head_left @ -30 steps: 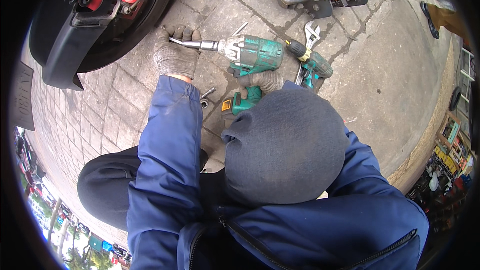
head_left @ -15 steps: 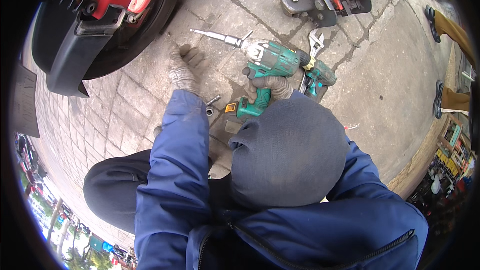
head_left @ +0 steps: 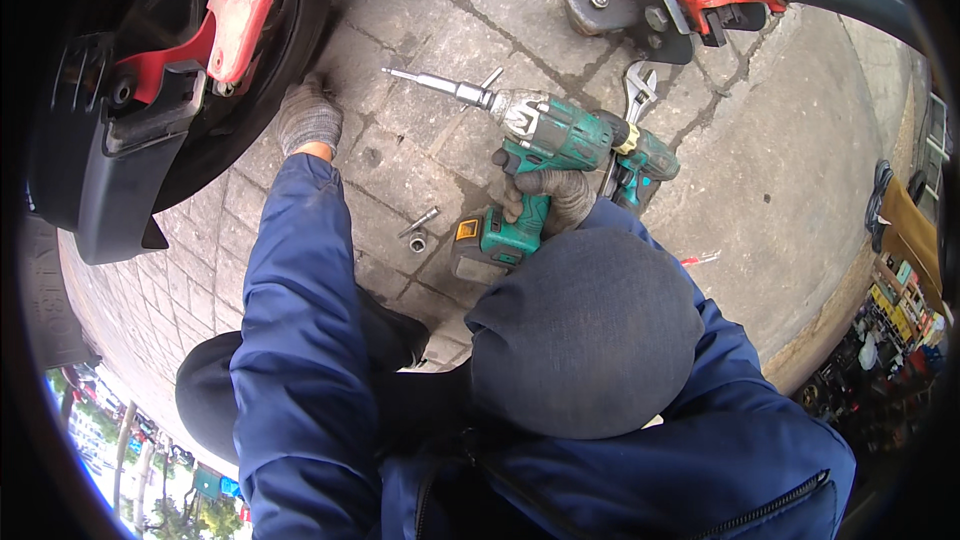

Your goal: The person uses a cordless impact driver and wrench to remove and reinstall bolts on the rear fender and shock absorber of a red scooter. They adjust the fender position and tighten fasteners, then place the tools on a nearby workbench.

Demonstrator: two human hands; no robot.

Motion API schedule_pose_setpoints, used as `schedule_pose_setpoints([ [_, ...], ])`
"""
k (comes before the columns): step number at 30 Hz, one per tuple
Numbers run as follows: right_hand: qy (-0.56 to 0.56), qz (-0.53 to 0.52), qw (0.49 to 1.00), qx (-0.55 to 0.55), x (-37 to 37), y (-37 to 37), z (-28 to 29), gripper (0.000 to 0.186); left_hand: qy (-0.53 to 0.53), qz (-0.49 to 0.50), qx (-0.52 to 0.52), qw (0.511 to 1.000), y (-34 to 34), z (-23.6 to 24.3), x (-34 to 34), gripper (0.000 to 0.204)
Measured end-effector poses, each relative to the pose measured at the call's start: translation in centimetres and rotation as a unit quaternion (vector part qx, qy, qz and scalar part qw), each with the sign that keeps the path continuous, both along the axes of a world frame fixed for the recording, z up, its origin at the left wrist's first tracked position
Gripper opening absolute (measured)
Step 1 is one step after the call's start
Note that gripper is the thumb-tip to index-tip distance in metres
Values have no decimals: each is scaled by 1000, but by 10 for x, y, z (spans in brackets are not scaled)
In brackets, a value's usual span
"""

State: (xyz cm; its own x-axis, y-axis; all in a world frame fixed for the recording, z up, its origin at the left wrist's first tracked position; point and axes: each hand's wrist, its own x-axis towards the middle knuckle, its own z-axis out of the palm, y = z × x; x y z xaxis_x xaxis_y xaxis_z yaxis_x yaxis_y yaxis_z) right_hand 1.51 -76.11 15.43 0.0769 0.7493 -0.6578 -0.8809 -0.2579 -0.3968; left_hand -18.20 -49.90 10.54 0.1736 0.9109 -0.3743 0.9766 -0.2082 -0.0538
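Observation:
My right hand, in a grey knit glove, is wrapped round the handle of a green cordless impact wrench. Its battery end rests near my raised knee, and a long silver bit with a thin crossbar behind it points left. My left hand, gloved the same way, is low beside the black tyre of a wheel with red arms. The back of that hand faces up and its fingers are mostly hidden, so I cannot tell whether it touches the tyre.
A small T-shaped tool and a socket lie on the paving. Past the wrench are an adjustable spanner and a second green power tool. A red and black metal assembly with a hose stands at the far right.
My left hand has moved left to the tyre; its fingers were spread over the paving before. My right hand keeps its grip on the impact wrench. The whole view has shifted slightly.

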Motion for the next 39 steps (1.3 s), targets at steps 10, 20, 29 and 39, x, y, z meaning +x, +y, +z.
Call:
schedule_pose_setpoints([
  [10,1,18,1000,-20,3,2,-7,46,-243,161,21,956,-27,-34,-32,24],
  [20,-10,67,998,9,-5,4,7,50,-717,535,-298,334,-64,9,-13,17],
  [29,-78,130,987,57,-3,10,26,59,-812,452,-302,211,-74,56,5,13],
  [39,-182,227,953,88,-6,17,40,43,-831,467,-181,244,-75,83,18,10],
])
